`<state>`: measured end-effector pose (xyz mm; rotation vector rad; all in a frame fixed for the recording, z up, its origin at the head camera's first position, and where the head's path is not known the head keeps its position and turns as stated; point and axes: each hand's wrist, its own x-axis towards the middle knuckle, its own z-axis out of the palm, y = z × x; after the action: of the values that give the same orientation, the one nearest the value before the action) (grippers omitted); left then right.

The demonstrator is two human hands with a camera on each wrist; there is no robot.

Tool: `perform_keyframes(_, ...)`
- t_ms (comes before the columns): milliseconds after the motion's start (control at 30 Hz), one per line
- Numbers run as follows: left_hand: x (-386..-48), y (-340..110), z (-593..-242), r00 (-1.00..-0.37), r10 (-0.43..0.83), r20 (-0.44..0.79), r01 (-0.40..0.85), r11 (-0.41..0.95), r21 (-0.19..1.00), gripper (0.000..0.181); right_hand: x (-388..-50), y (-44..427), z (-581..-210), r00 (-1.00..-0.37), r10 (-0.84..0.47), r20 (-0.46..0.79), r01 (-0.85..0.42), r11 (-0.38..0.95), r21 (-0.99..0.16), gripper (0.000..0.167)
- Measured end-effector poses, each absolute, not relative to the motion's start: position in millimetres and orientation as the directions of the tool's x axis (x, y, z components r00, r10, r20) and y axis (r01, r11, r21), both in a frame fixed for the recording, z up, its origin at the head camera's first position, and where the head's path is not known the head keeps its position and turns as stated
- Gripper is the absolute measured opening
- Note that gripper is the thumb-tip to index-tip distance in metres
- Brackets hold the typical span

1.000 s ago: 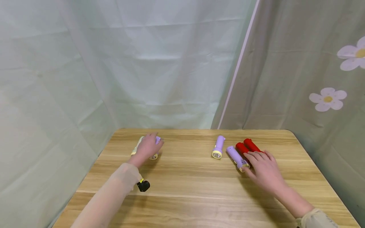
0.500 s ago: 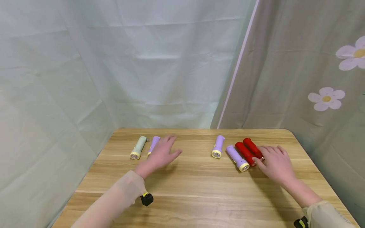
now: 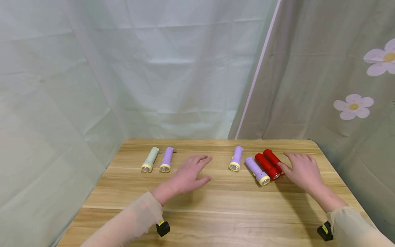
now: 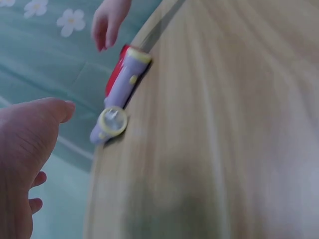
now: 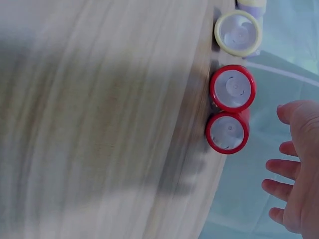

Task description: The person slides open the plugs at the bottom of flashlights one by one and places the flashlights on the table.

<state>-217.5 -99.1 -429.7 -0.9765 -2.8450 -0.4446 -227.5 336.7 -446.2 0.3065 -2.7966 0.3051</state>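
Note:
My left hand (image 3: 186, 175) hovers over the middle-left of the table, its fingers loosely extended and holding nothing. To its left lie a pale green flashlight (image 3: 151, 158) and a purple flashlight (image 3: 167, 158), lenses toward me. My right hand (image 3: 303, 171) is beside two red flashlights, relaxed and holding nothing. The outer red flashlight (image 3: 272, 157) is partly behind its thumb; the other red flashlight (image 3: 265, 164) lies against it. Left of these rests a purple flashlight (image 3: 256, 169) with a yellow rim, and farther left another purple flashlight (image 3: 236, 157). Red lens rims (image 5: 233, 88) face the right wrist camera.
The wooden table (image 3: 216, 212) has a back edge close to a pale hanging curtain (image 3: 185, 75). A grey curtain with flowers (image 3: 308, 85) hangs at the right. Black wrist cameras sit under both sleeves, the left camera (image 3: 163, 228) low over the table.
My left hand has moved right, away from the green and purple flashlights, uncovering both. My right hand has shifted right off the red and purple flashlights. The flashlights look unmoved.

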Motion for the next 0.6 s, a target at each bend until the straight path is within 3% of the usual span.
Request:
perform_keyframes(300, -190, -68, -452, -0.708, 0.694, 0.126, 0.705, 0.688, 0.172, 0.07, -247, 333, -446, -0.982, -0.098, 0.159, -0.137, 0.957, -0.257, 0.066)
perform_keyframes(600, -169, -38, -464, -0.642, 0.759, 0.112, 0.766, 0.627, 0.141, 0.069, -261, 331, -452, -0.997, -0.06, 0.058, -0.074, 0.953, -0.293, 0.069)
